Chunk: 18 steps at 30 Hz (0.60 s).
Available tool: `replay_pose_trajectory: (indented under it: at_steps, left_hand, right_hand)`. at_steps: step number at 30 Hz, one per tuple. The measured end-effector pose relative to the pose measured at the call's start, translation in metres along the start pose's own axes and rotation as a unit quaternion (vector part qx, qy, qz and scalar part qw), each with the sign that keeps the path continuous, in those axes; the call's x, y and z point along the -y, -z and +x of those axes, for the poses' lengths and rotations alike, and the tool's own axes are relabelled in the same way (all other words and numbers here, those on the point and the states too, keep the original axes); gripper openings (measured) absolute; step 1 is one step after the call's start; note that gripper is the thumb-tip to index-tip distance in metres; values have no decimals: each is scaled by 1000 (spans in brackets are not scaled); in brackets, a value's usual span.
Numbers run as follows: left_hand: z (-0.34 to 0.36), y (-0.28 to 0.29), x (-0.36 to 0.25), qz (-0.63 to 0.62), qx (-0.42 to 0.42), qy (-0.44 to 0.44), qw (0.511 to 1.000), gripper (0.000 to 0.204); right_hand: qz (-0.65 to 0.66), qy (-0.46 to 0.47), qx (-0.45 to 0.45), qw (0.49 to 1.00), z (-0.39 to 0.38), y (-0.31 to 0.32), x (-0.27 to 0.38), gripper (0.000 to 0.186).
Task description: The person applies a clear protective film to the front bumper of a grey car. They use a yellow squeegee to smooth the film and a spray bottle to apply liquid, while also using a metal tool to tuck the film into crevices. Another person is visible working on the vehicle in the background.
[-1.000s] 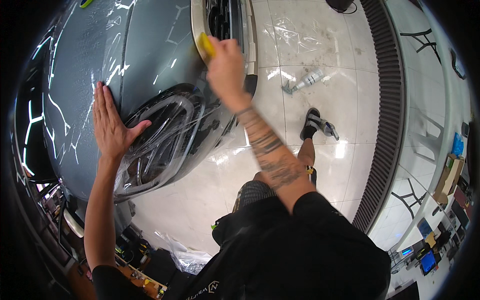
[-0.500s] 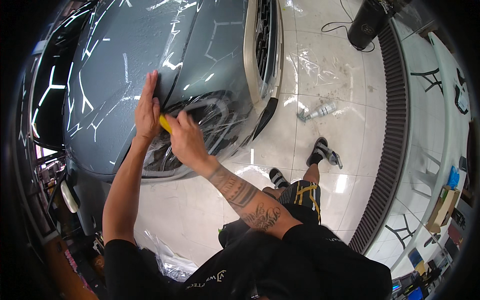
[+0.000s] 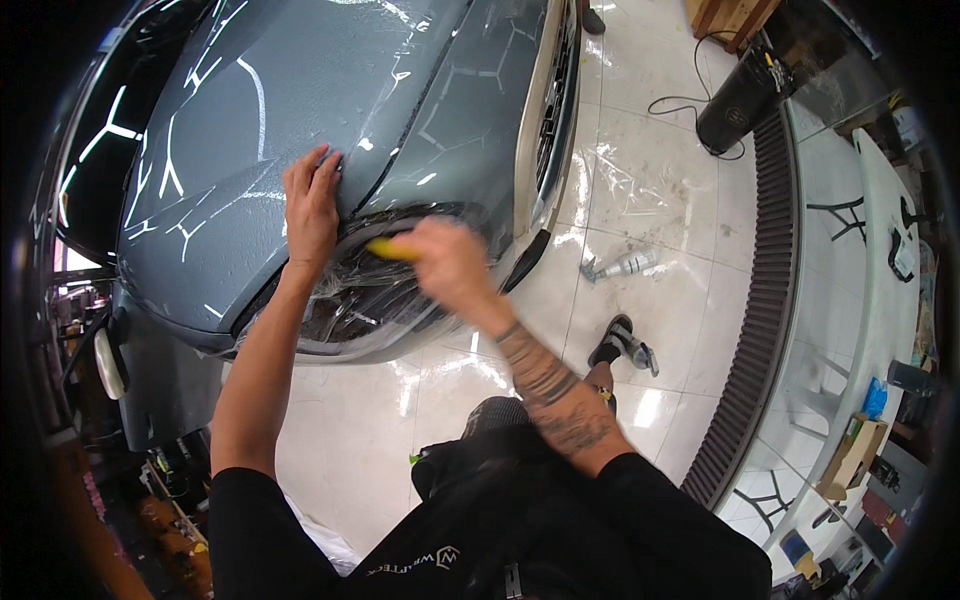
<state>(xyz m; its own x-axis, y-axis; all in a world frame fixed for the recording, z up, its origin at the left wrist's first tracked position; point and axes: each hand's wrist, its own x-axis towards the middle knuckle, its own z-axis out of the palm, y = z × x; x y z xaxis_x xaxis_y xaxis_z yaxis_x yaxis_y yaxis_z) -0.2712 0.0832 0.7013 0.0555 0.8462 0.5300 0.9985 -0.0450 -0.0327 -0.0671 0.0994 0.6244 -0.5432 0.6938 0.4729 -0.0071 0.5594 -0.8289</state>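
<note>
A grey-blue car hood with water droplets fills the upper left. My left hand rests on it near the gap above the headlight, its fingers extended and slightly bent. Clear film lies wrinkled and shiny over the headlight and hangs around the bumper corner. Over the headlight, my right hand, smeared by motion, is closed on a yellow squeegee. Whether the squeegee's edge touches the film cannot be made out.
A clear spray bottle lies on the tiled floor beside the bumper, and another bottle is by my foot. A black bin with a cable stands farther off. Along the right runs a dark floor grate, with a white table beyond.
My right hand and the squeegee have moved right, from beside my left hand to over the headlight. My left hand's flat fingers are now bent. The view has shifted somewhat.
</note>
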Motion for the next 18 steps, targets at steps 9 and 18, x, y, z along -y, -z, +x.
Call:
replay_pose_trajectory:
  at_steps: [9,18]
  left_hand:
    - [3,10,12,-20,-2,24,1000,22]
    - [-13,6,16,-21,23,46,998,24]
  right_hand:
    - [-141,46,32,988,17,-64,47,13]
    - [-54,-262,-93,959,73,1,-37,24]
